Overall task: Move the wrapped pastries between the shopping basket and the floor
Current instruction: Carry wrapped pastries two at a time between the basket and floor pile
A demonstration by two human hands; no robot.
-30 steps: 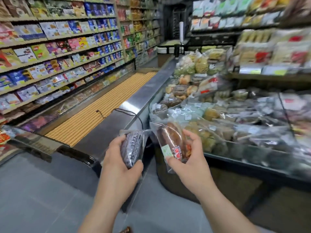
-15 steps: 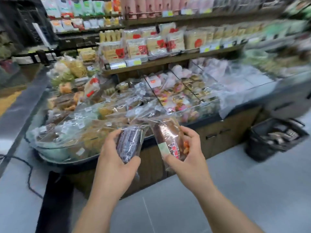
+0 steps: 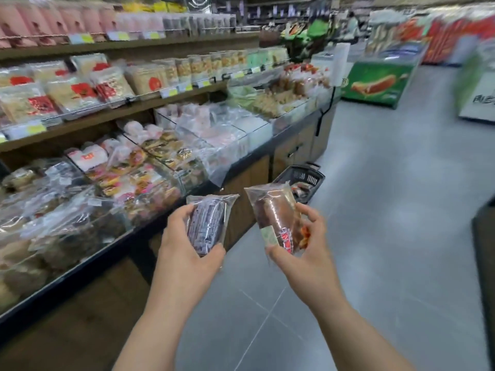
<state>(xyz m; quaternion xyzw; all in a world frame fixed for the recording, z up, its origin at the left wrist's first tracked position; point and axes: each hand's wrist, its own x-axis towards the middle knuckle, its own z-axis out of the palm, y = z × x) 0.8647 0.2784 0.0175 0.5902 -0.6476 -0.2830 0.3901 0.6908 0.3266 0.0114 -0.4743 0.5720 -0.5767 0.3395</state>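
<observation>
At frame centre, the left hand [image 3: 187, 250] grips a dark wrapped pastry [image 3: 207, 226]; the right hand [image 3: 302, 253] grips a brown one [image 3: 278, 218] (basket [image 3: 308, 178] behind).

The shop is bright all over with soft light that seems to come from above, so the grey floor [image 3: 388, 210] has pale shiny patches and only faint shadows, and the darkest spot is low down under the counter [image 3: 80, 303]. White shine sits on the clear wrap of the brown pastry [image 3: 278, 218], the dark pastry [image 3: 207, 226] and the bags [image 3: 80, 204] on the counter. Everything looks a bit smeary: the left hand [image 3: 187, 253] and right hand [image 3: 308, 255] are clearest, the stand [image 3: 476, 84] at the right edge is badly blurred, and the long shelf [image 3: 134, 46] bends near the picture's edge.
</observation>
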